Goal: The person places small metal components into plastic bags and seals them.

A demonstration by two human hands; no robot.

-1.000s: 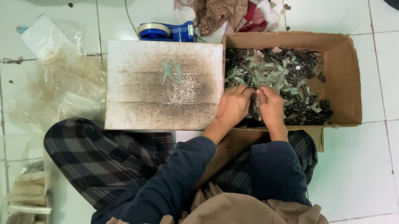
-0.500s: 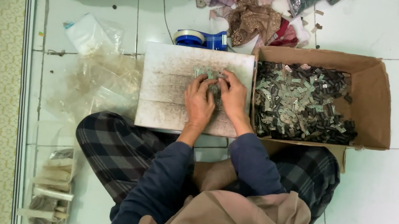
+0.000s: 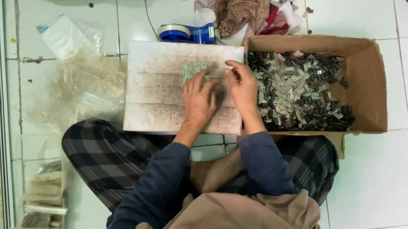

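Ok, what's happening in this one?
A person sits cross-legged on a tiled floor with both hands over a white board. The left hand lies flat on a small pile of metal pieces, and the right hand pinches at some beside it. A cardboard box full of the same pieces stands to the right.

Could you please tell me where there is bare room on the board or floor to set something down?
The board's left half is bare, bordered by clear bags. White tiles right of the cardboard box are free. Crowded: both hands, left and right, over small pieces.
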